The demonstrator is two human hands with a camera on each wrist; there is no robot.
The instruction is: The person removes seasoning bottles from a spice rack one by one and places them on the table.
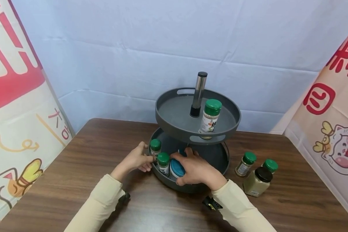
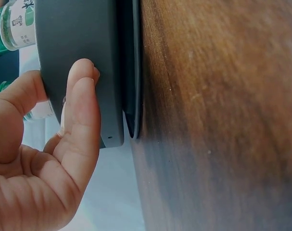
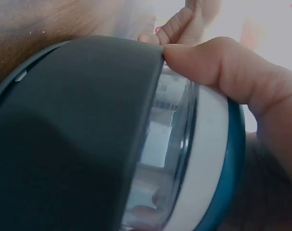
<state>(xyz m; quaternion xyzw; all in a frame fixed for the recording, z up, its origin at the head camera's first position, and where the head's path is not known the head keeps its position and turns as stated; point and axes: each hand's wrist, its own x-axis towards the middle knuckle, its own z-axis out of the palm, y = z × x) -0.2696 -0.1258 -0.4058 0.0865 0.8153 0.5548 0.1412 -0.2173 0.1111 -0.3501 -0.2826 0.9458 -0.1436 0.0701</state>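
A grey two-tier turntable tray [image 1: 174,130] stands on the table. At the lower tier's left side, my left hand [image 1: 137,158] holds the wall [image 2: 78,29], thumb at the rim and fingers along the outside. My right hand [image 1: 195,166] grips a clear jar with a blue lid [image 1: 177,168] inside the lower tier, at its front; its thumb [image 3: 194,62] lies at the rim. Two green-capped spice bottles, one behind [image 1: 155,146] and one in front [image 1: 163,162], stand between the hands. Another blue lid [image 1: 180,150] shows partly behind my right fingers.
One green-capped spice bottle [image 1: 211,116] stands on the upper tier near the metal post [image 1: 199,91]. On the table to the right are a black-lidded square jar [image 1: 256,183] and two green-capped bottles, one left of it [image 1: 245,164] and one behind it [image 1: 270,165].
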